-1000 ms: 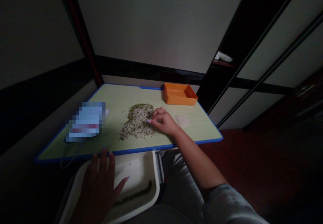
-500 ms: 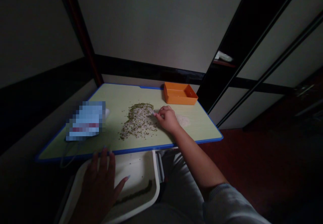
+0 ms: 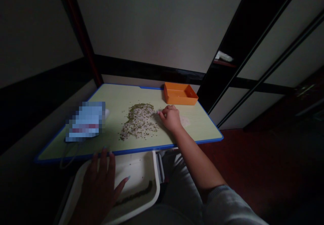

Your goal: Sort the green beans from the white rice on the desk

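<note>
A pixelated bluish packet (image 3: pixel 86 122) lies beyond the left hand (image 3: pixel 100 181), whose fingers are spread apart over a white basin (image 3: pixel 157 184), with nothing visible in its grasp. Beyond and rightward of that hand, the mixed heap of green bean-like and pale rice-like grains (image 3: pixel 140 120) sits on the blue-edged tabletop (image 3: pixel 116 95), its longer axis seeming to run away from the person, near end slanting left. The right hand (image 3: pixel 170 118) is nearer: the heap lies immediately left of its thumb. Its fingers are curled together; whether they pinch a grain cannot be told. Beyond it stands an orange tray (image 3: pixel 181 100); just to its right lies a small pale-grain pile (image 3: pixel 185 121).
</note>
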{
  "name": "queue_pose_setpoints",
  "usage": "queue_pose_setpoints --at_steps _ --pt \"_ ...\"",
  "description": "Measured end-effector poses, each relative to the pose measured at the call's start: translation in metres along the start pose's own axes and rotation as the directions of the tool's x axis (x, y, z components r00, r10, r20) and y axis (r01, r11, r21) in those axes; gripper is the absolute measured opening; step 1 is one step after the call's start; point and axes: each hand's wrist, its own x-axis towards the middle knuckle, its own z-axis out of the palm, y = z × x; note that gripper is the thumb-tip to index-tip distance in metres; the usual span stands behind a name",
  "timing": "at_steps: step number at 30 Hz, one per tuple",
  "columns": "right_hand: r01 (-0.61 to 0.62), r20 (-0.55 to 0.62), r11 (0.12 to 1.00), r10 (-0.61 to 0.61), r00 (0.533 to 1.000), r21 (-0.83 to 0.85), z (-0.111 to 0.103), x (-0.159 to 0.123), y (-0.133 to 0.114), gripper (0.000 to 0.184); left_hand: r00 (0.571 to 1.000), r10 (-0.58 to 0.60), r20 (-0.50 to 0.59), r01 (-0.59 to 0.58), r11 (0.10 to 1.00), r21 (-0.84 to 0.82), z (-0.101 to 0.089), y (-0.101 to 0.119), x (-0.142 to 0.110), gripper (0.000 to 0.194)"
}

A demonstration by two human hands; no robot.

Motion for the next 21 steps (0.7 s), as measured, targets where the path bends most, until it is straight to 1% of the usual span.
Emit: queue_pose_setpoints --at_steps 3,6,9,16,21 --pt "0.119 0.050 0.988 -0.125 0.991 0.102 0.0030 -0.0007 -0.0013 0.030 1.000 0.005 -0.005 -0.005 1.000 -0.005 0.0023 -0.0007 -0.0002 0.088" --pt "0.200 0.051 0.960 -0.213 0.976 0.196 0.0045 -0.0005 -0.0017 0.031 1.000 0.006 0.001 -0.006 1.000 -0.006 0.0027 -0.0012 -0.0003 0.088" --pt "0.206 0.045 0.957 -0.220 0.975 0.204 0.0041 -0.0002 -0.0014 0.032 1.000 0.008 0.012 -0.008 1.000 -0.001 0.0008 -0.0016 -0.0005 0.088" --pt "0.224 0.084 0.961 -0.239 0.967 0.164 0.0029 -0.0015 -0.0023 0.032 1.000 0.028 0.014 -0.028 1.000 0.010 -0.0011 -0.0047 0.0005 0.091" --pt "0.213 0.077 0.958 -0.231 0.970 0.189 0.0010 -0.0010 -0.0024 0.033 0.999 0.033 0.028 -0.034 0.999 0.020 -0.0008 -0.0055 -0.0007 0.093"
